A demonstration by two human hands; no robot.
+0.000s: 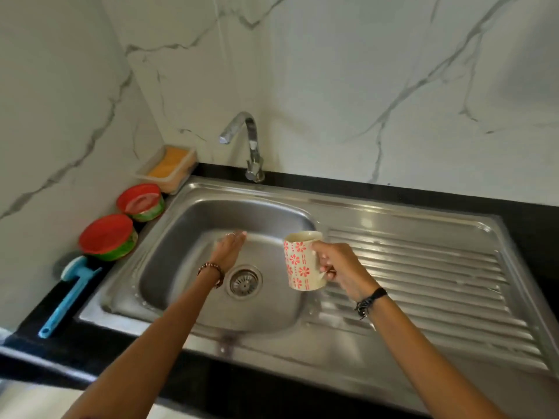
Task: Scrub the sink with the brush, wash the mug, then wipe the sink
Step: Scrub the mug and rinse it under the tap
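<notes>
Both hands were over the sink (pixel 393 267): the right hand (pixel 341 267) gripped the flowered mug (pixel 299 261) by its handle, upright above the basin's right edge, while the left hand (pixel 228 249) reached flat and loose-fingered toward the basin's back. Judging by the brush (pixel 68 294) lying on the black bench (pixel 453 201) at left, scrubbing looked finished; the tap (pixel 246 140) ran dry, so mug-washing seemed barely begun, wiping undone. Marble-patterned walls enclosed the corner.

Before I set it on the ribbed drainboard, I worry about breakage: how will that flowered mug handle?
The mug looks ceramic, so probably rigid and chippable against the steel sink. The right hand grips only its handle; if wet, it may slip. On the ridges it could rock slightly.
</notes>
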